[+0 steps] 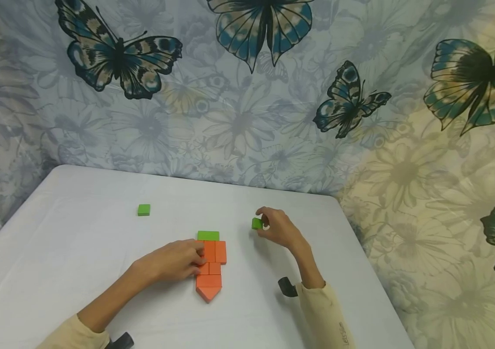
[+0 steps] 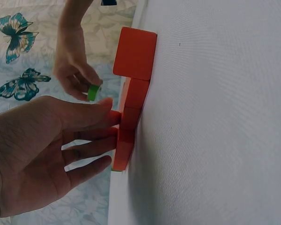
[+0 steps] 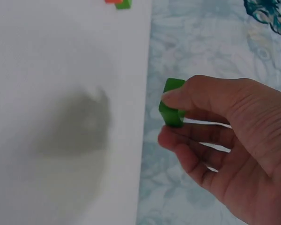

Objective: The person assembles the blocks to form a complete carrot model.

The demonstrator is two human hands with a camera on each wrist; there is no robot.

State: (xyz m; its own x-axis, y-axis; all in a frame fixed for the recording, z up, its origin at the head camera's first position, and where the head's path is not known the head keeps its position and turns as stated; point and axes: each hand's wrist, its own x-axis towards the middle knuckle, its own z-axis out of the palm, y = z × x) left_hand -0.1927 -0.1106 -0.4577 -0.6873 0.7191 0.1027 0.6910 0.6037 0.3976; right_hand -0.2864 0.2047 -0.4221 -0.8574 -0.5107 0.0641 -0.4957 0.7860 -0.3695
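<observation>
My right hand point(image 1: 277, 227) pinches a small green block point(image 1: 257, 223) between thumb and fingers, above the table at the right. The right wrist view shows the same green block point(image 3: 172, 105) with the thumb across its face. At the middle, several orange blocks point(image 1: 220, 252) lie edge to edge in an upright row, ending in an orange triangle point(image 1: 208, 293) toward me. A green rectangular block point(image 1: 208, 235) lies against their far end. My left hand point(image 1: 175, 261) rests at the left side of the orange blocks, fingers extended and fingertips at their edge, partly hiding some of them.
Another green block point(image 1: 144, 210) lies apart toward the back left of the white table point(image 1: 77, 232). Behind the table hangs a cloth point(image 1: 239, 121) printed with butterflies and flowers. A dark wrist-camera piece point(image 1: 287, 287) sits by the right sleeve.
</observation>
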